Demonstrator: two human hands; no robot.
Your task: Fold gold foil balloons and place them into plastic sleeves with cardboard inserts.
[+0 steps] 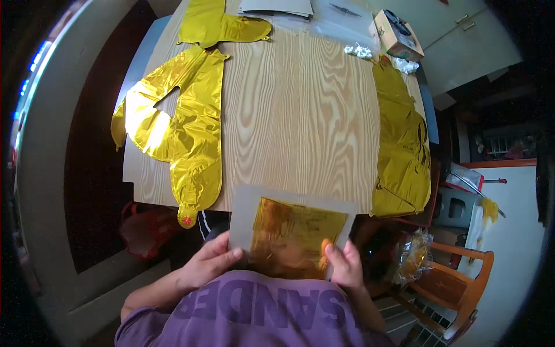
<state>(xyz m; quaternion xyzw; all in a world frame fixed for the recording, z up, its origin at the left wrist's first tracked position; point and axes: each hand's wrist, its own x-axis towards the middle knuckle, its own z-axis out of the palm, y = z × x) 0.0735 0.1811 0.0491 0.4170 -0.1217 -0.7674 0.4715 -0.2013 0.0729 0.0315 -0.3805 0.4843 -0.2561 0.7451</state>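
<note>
Both of my hands hold a flat grey backing sheet (241, 211) low in front of my body, at the table's near edge. A folded gold foil piece (295, 231) lies flat on it, glossy and creased. My left hand (213, 259) grips the left edge, thumb on top. At the right edge my right hand (346, 267) pinches it, its thumb pressing near the foil. On the table's left lies a flat, uninflated gold foil balloon (199, 124) with a gap in its middle; its lower tip hangs past the near edge. Another gold foil balloon (228, 28) lies beyond it.
A third gold foil balloon (402, 139) runs along the right side of the wooden table (289, 115). Far back are grey sheets (276, 7), clear plastic (341, 26), small white pieces (358, 52) and a small box (399, 37). A wooden chair (462, 283) stands at the lower right.
</note>
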